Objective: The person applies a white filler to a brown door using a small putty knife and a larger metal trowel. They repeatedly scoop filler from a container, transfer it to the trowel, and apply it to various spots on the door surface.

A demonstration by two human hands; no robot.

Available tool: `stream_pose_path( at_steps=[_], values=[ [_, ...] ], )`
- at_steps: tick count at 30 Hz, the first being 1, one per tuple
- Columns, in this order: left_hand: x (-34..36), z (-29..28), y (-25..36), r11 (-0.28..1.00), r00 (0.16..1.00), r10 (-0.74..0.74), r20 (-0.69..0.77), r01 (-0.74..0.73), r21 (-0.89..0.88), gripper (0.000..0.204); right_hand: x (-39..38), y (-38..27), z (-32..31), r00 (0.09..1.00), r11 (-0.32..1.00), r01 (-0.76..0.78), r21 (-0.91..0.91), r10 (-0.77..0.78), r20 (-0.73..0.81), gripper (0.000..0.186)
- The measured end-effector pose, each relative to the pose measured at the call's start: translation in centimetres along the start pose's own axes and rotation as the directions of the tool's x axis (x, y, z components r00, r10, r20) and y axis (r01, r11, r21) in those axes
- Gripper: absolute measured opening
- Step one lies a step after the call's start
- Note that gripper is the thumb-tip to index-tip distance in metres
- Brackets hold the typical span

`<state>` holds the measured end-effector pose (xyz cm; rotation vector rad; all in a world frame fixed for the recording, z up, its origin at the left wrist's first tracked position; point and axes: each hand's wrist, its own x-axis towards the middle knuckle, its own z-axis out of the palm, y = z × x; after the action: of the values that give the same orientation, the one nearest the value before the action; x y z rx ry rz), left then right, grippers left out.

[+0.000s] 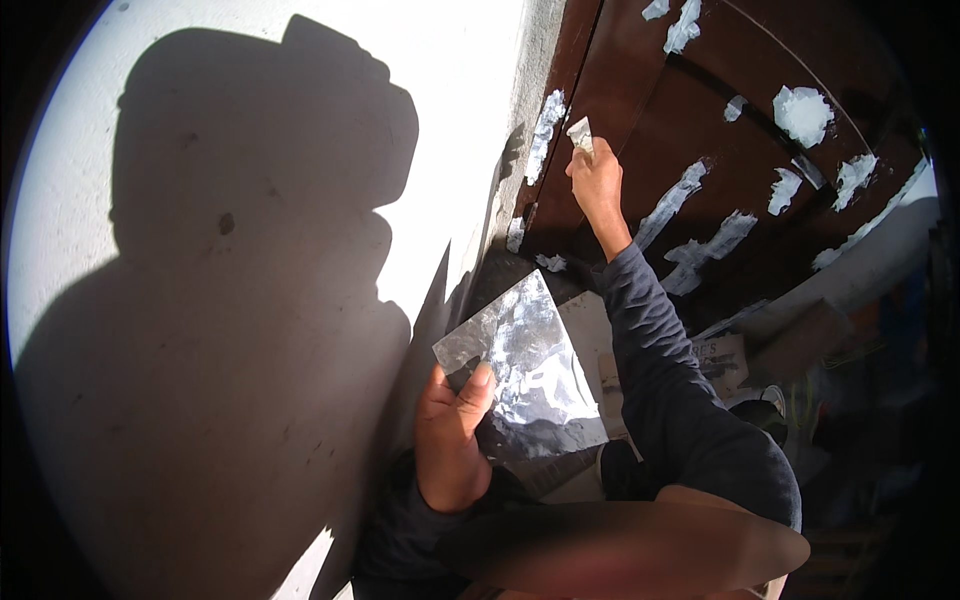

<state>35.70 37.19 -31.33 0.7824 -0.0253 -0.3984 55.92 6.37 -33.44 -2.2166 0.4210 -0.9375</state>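
My left hand (452, 440) grips a flat square plate (512, 345) by one corner, thumb on top. White putty is smeared over the plate's face. Farther off, my right hand (598, 188) is closed around a small putty knife (580, 131), its pale blade pointing away from me. The knife is at the left part of a dark brown panel (640, 110), close to a long white patch of putty (546, 135) along its edge. Whether the blade touches the panel I cannot tell. More putty patches (803, 116) are scattered across the brown surface.
A white wall (455, 90) rises on the left, with my shadow cast on it. Below the panel lie cardboard pieces (722, 360) and other dim clutter. A pale curved edge (890, 240) runs along the panel's lower right. My shoe (620, 465) shows beneath the plate.
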Motion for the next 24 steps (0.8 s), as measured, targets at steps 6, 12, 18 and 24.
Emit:
stream_pose_path(
  at_steps=[6,12,18,24],
  values=[
    [1.9,0.5,-1.2,0.951,0.995,-0.094,-0.036,0.079,-0.299,0.031,-7.7,-5.3,-12.1,0.766,0.685,0.005,0.729,-0.471,0.437,0.023],
    [2.5,1.5,-2.0,0.898,0.988,-0.147,0.037,0.149,-0.414,0.033,-10.8,-6.0,-15.6,0.422,0.54,0.592,0.598,-0.84,0.34,0.044],
    [1.7,2.3,-2.3,0.955,0.993,-0.087,-0.081,0.06,-0.291,0.032,-5.0,0.5,-10.4,0.82,0.907,0.402,0.123,-0.417,0.392,0.043],
    [2.1,3.0,-3.4,0.977,0.995,-0.088,-0.053,0.076,-0.201,0.031,-1.3,4.1,-2.1,0.986,0.876,-0.055,0.479,-0.029,0.165,0.028]
  ],
)
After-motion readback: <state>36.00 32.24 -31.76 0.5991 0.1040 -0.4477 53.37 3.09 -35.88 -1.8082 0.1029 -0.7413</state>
